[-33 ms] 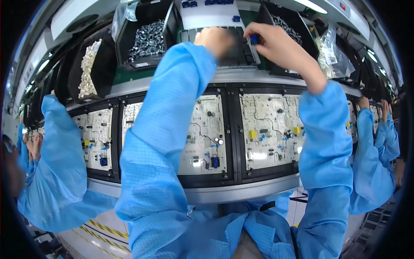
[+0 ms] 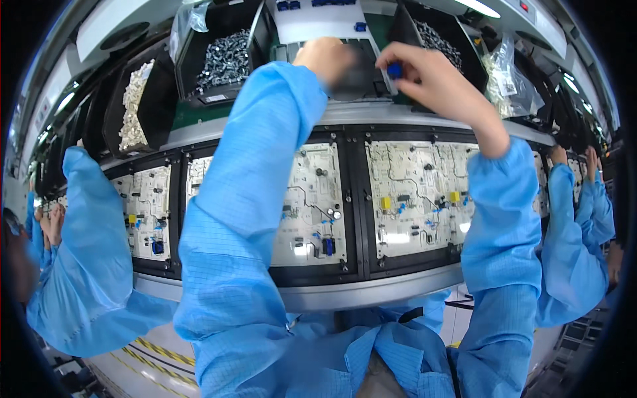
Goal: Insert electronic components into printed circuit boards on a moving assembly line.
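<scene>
Pinched in the fingers of my right hand (image 2: 428, 76) is a small blue block-shaped component (image 2: 395, 71), over the right edge of a dark tray (image 2: 381, 86). My left hand (image 2: 323, 58) reaches over the same tray, back toward me. Its fingers vanish into a dark blur, so what they do is hidden. Behind the tray, a white sheet (image 2: 318, 25) carries several blue components, one of them lone (image 2: 360, 27) near its right edge. Below my hands lie white circuit boards, one on the left (image 2: 312, 199) partly under my left sleeve and one on the right (image 2: 418, 199).
A black bin of metal parts (image 2: 225, 63) stands left of the tray, another (image 2: 438, 43) right of it. Further left is a bin of white pieces (image 2: 135, 106). A clear plastic bag (image 2: 511, 86) lies far right. Co-workers' blue sleeves (image 2: 93, 245) appear at both sides.
My right hand has come slightly nearer, and the blue component in its fingers shows more fully. My left hand has shifted slightly left.
</scene>
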A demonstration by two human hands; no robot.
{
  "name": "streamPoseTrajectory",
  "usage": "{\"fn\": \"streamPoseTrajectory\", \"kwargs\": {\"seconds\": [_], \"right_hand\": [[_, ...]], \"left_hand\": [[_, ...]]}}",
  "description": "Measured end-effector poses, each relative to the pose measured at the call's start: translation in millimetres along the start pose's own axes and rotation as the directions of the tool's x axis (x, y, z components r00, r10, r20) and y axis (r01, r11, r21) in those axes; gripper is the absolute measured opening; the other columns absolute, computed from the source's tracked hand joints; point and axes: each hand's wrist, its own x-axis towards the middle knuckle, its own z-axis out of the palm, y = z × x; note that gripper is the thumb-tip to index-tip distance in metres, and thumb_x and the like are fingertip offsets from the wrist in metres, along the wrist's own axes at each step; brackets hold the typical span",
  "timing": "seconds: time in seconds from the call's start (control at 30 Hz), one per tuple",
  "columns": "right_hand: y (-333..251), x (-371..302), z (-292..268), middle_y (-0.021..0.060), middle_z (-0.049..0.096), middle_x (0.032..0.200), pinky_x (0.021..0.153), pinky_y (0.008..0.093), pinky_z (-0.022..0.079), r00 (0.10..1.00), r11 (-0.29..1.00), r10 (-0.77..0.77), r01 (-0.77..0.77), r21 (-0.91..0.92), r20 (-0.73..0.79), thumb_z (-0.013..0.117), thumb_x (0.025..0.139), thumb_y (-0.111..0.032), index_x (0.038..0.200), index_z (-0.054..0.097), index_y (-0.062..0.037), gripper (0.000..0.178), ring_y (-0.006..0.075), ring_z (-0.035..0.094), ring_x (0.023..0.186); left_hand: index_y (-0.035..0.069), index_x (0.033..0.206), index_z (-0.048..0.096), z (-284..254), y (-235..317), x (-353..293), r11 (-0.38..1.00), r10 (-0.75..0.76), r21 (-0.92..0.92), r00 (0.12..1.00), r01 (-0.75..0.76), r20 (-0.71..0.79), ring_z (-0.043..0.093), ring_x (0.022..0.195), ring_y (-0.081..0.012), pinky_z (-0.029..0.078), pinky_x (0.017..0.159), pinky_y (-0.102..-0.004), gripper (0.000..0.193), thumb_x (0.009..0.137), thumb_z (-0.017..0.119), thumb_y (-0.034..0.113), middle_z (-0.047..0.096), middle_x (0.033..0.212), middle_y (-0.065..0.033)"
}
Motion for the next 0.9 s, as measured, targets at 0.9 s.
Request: {"fn": "streamPoseTrajectory", "kwargs": {"seconds": [0.9], "right_hand": [[58, -163, 25, 0.0053, 0.065, 0.082, 0.073, 0.0237, 0.051, 0.896, 0.566, 0.411, -0.108, 0.817, -0.166, 0.063, 0.09, -0.012, 0.106, 0.055, -0.0018, 0.021, 0.0111, 0.065, 0.078]], "left_hand": [[0.001, 0.102, 0.07, 39, 97, -97, 0.993, 0.078, -0.116, 0.772, -0.005, 0.631, 0.066, 0.079, -0.0179, 0.052, 0.074, -0.0293, 0.02, 0.084, 0.067, 0.009, 0.069, 0.085, -0.0118]]}}
